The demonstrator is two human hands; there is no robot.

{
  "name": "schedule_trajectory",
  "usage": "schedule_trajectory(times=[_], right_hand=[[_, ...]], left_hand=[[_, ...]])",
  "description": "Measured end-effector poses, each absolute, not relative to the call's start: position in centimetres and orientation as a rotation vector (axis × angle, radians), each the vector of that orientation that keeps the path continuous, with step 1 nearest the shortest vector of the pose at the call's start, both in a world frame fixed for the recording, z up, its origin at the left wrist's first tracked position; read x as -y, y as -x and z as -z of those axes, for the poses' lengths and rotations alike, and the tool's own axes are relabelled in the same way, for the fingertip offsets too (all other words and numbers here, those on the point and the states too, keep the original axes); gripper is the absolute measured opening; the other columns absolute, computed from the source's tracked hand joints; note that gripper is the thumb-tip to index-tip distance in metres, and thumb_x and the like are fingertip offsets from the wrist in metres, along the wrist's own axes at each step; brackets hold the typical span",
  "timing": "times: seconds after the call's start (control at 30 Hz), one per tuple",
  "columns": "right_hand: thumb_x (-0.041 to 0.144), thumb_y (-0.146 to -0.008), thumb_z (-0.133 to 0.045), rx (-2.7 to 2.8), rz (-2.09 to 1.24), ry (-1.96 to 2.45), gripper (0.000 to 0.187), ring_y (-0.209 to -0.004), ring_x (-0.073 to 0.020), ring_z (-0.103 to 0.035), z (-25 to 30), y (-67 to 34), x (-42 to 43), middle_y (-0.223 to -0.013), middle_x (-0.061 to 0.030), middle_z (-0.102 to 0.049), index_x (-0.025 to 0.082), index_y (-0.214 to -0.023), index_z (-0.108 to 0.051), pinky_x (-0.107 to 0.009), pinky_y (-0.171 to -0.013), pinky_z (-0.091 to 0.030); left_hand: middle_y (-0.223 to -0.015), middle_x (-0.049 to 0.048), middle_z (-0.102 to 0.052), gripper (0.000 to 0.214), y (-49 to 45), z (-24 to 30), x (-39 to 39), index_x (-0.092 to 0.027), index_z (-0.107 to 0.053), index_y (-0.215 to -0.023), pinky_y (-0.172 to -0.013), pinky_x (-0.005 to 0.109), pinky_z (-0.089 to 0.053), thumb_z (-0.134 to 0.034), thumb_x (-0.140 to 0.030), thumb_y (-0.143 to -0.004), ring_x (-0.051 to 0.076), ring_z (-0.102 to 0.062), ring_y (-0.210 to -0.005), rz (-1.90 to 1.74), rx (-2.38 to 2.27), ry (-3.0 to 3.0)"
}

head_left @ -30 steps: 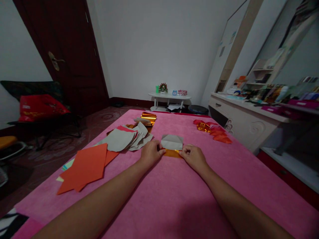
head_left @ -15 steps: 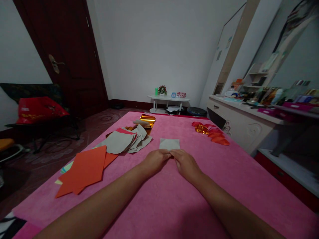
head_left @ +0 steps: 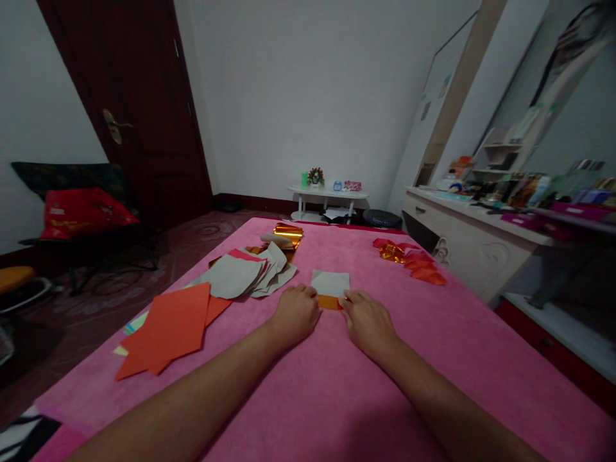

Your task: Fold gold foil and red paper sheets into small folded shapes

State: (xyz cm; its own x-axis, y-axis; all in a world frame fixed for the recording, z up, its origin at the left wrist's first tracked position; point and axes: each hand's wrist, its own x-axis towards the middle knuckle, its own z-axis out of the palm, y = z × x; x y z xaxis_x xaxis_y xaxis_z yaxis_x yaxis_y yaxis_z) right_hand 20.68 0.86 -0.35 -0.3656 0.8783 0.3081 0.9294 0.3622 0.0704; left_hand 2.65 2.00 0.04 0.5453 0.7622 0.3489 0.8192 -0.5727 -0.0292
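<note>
A small folded paper (head_left: 330,284), grey on top with a gold-orange strip along its near edge, lies on the pink cloth (head_left: 308,385). My left hand (head_left: 294,313) rests at the paper's near left corner, fingers curled down onto the edge. At the near right corner is my right hand (head_left: 366,321), its fingertips pressing the gold strip. Both hands are closed on the paper's lower edge.
A fan of grey papers (head_left: 245,274) and orange sheets (head_left: 168,327) lie to the left. Gold foil pieces (head_left: 287,232) sit at the far edge. Folded red and gold pieces (head_left: 412,262) are at the right. A dresser (head_left: 474,240) stands beyond the right edge.
Half a second ago my hands met in the middle over the near edge, hiding the gold strip. They have now slid apart to the corners, and the gold strip shows again.
</note>
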Motion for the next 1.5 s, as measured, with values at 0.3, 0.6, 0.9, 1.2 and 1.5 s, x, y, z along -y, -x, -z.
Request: schedule_trajectory(times=[0.3,0.6,0.9,1.2,1.5], right_hand=[[0.015,-0.082,-0.054,2.309,0.287,1.505,0.02,-0.102,-0.0217,-0.053,0.7,-21.0,-1.7,-0.111,-0.0093,-0.061,0.016,-0.094,-0.07,-0.032,-0.09,-0.04],[0.017,-0.082,-0.06,2.326,0.498,1.244,0.009,-0.078,-0.0199,-0.049,0.5,-20.1,-1.8,-0.077,-0.0043,-0.06,0.02,-0.075,-0.064,-0.033,-0.071,-0.034],[0.023,-0.08,-0.067,2.334,0.36,1.256,0.009,-0.079,-0.0192,-0.049,0.5,-22.0,-2.4,-0.073,-0.0024,-0.063,0.02,-0.073,-0.066,-0.032,-0.075,-0.032],[0.025,-0.08,-0.067,2.301,0.32,1.214,0.007,-0.078,-0.0194,-0.048,0.3,-23.4,-2.3,-0.072,-0.0021,-0.065,0.02,-0.075,-0.068,-0.034,-0.076,-0.032],[0.021,-0.082,-0.064,2.27,0.321,1.222,0.008,-0.076,-0.0191,-0.05,0.3,-24.0,-2.2,-0.073,-0.003,-0.065,0.021,-0.075,-0.069,-0.033,-0.074,-0.031]], left_hand=[[-0.074,0.0069,-0.065,0.018,-3.2,0.7,-3.6,-0.015,-0.068,-0.08,-0.065,0.029,-0.044,-0.052,-0.022,-0.086,0.017,-0.06,-0.07,0.518,1.167,2.614],[-0.073,0.0046,-0.064,0.02,-3.1,0.9,-3.3,-0.017,-0.066,-0.08,-0.063,0.027,-0.042,-0.05,-0.026,-0.088,0.017,-0.059,-0.069,0.637,1.097,2.592],[-0.069,0.0045,-0.064,0.02,-2.6,1.2,-3.4,-0.017,-0.066,-0.073,-0.061,0.029,-0.038,-0.052,-0.023,-0.086,0.017,-0.056,-0.067,0.652,1.016,2.609],[-0.069,0.0054,-0.064,0.024,-1.7,0.8,-2.8,-0.017,-0.066,-0.072,-0.063,0.029,-0.039,-0.049,-0.024,-0.087,0.016,-0.057,-0.068,0.703,1.02,2.618],[-0.072,0.0057,-0.064,0.023,-0.8,0.5,-2.6,-0.017,-0.063,-0.07,-0.063,0.029,-0.039,-0.049,-0.025,-0.087,0.016,-0.057,-0.07,0.742,1.117,2.572]])
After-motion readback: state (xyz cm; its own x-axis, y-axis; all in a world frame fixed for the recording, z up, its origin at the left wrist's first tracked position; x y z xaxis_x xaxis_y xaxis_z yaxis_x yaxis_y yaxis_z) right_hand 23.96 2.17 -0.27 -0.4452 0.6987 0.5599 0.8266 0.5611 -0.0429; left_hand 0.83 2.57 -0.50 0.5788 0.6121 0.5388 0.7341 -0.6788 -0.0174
